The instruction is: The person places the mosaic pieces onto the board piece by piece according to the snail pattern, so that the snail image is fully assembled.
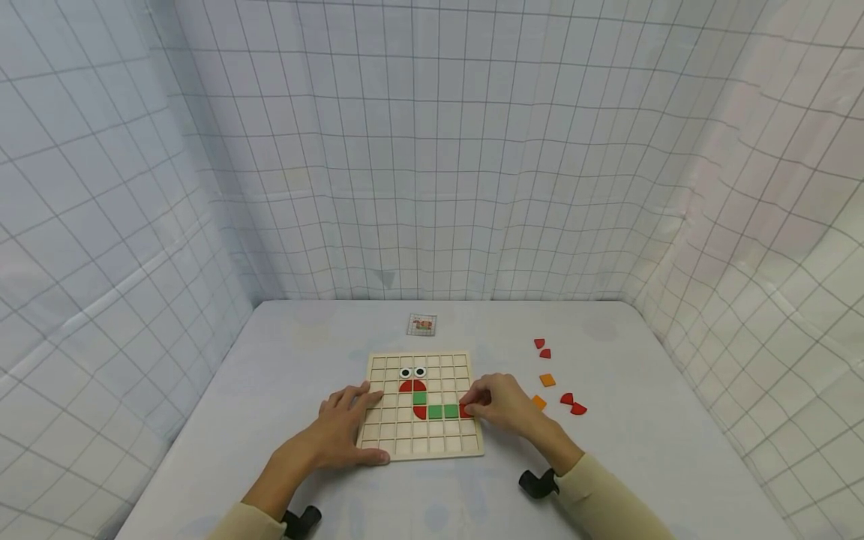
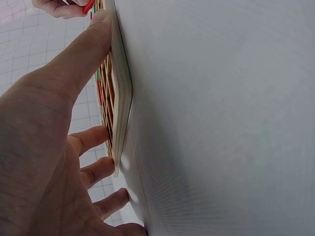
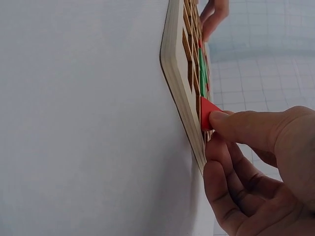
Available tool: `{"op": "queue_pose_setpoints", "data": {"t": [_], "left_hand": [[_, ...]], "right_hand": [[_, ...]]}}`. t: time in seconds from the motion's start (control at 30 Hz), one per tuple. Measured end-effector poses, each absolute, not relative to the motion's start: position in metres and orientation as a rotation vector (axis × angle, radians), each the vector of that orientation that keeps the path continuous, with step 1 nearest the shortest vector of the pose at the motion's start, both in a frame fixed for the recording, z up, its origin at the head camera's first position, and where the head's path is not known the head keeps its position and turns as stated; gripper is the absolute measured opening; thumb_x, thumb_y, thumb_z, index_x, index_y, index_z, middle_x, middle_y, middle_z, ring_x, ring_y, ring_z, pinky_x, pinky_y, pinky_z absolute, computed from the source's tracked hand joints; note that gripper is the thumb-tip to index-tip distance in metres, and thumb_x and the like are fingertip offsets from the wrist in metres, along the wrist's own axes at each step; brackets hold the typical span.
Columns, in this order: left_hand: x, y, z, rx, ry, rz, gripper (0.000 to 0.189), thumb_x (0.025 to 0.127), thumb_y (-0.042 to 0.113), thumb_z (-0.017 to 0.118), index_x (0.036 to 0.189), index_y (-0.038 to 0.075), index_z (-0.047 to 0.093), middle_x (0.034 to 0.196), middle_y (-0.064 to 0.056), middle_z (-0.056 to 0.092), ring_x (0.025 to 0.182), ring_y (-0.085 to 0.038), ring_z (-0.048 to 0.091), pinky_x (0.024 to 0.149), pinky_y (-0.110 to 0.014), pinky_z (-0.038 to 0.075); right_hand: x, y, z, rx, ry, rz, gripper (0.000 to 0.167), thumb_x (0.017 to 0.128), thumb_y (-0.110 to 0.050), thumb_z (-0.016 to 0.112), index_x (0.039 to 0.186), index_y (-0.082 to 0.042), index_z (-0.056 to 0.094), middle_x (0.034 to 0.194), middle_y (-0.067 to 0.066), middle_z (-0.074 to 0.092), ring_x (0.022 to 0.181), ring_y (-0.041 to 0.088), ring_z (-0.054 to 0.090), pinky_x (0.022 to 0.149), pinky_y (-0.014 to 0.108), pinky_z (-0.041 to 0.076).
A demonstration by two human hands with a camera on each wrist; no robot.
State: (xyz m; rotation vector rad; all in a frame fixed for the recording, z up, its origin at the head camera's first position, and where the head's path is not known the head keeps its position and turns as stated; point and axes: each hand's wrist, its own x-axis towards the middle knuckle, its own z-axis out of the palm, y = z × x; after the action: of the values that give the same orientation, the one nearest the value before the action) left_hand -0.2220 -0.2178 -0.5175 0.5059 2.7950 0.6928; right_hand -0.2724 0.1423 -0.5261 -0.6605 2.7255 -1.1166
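A pale wooden grid board [image 1: 398, 446] lies on the table. My left hand [image 1: 337, 431] rests spread on its left side, thumb on the near edge and some fingertips on the grid. At the board's right edge my right hand [image 1: 502, 405] pinches a red quarter-circle tile [image 3: 207, 113] between thumb and fingers, beside a green square tile [image 1: 451, 411]. Further green squares, red quarter-circles [image 1: 420, 412] and two round eye tiles [image 1: 406, 373] sit in the grid cells.
Right of the board lie loose red quarter-circle tiles [image 1: 567, 398] and orange square tiles [image 1: 547, 380], one partly behind my right hand. A small picture card [image 1: 421, 325] lies beyond the board. Gridded white curtains [image 1: 432, 187] enclose the table on the back and sides.
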Motion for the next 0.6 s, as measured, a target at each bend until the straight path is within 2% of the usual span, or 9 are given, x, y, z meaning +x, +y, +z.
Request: {"op": "queue_pose_setpoints", "data": {"t": [0.37,0.6], "left_hand": [[-0.2233,-0.2179,-0.5191,0.507,2.808,0.668,0.118,0.085,0.064,0.101,0.176,0.013,0.048,0.185,-0.026,0.038,0.163,-0.066,0.038,0.127,-0.093,0.030],[-0.2237,-0.2170,-0.5187,0.504,2.805,0.680,0.118,0.085,0.063,0.101,0.176,0.013,0.047,0.185,-0.026,0.038,0.164,-0.065,0.038,0.128,-0.093,0.029]], "right_hand": [[-0.2725,0.1408,-0.5274,-0.661,2.745,-1.117,0.011,0.101,-0.005,0.091,0.102,-0.016,0.091,0.099,-0.005,0.079,0.084,0.009,0.062,0.073,0.019,0.054],[-0.2717,0.1401,-0.5268,-0.656,2.733,-1.120,0.009,0.099,-0.003,0.091,0.099,-0.011,0.091,0.096,-0.003,0.079,0.082,0.010,0.062,0.070,0.019,0.053]]}}
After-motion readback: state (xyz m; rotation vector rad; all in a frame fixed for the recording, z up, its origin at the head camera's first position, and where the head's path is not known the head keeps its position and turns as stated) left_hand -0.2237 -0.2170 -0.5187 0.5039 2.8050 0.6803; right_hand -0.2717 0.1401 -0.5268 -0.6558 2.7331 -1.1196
